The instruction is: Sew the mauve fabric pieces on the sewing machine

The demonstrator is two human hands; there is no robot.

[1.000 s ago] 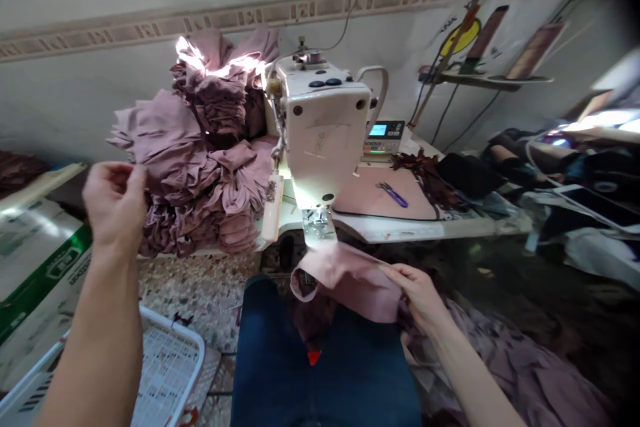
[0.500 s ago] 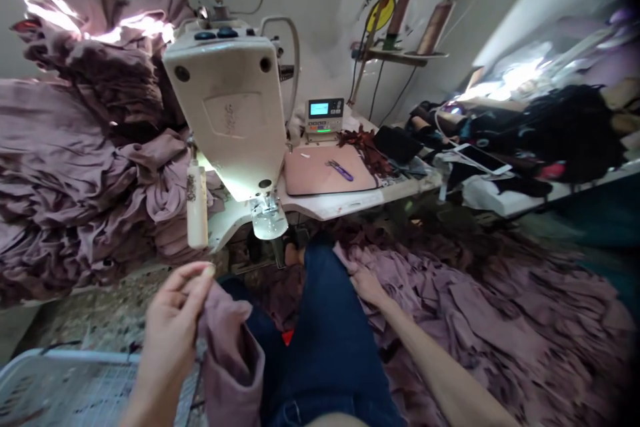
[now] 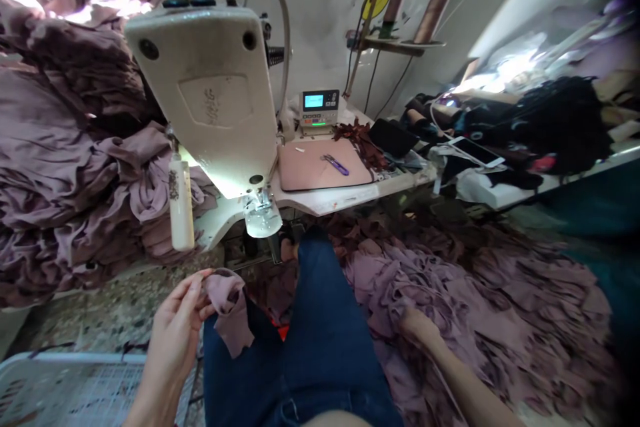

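Observation:
My left hand (image 3: 177, 330) pinches a small mauve fabric piece (image 3: 229, 310) that hangs over my left thigh in blue jeans (image 3: 310, 340). My right hand (image 3: 417, 325) reaches down to the right of my leg into a heap of mauve fabric pieces (image 3: 475, 320) on the floor; its fingers are buried in the cloth. A white sewing machine (image 3: 210, 100) stands straight ahead above my knees, with its lit needle area (image 3: 260, 213) just beyond them.
A tall stack of mauve fabric (image 3: 65, 147) fills the left side. The sewing table (image 3: 345, 197) carries a pink mat, purple snips (image 3: 336, 164) and a control panel (image 3: 319, 107). A white plastic basket (image 3: 60, 387) sits at lower left. Dark clutter and a phone (image 3: 475, 152) lie right.
The view has swung right and down. My left hand came down from the stack and now holds a fabric piece at my thigh. My right hand let go of its piece and dropped into the floor heap.

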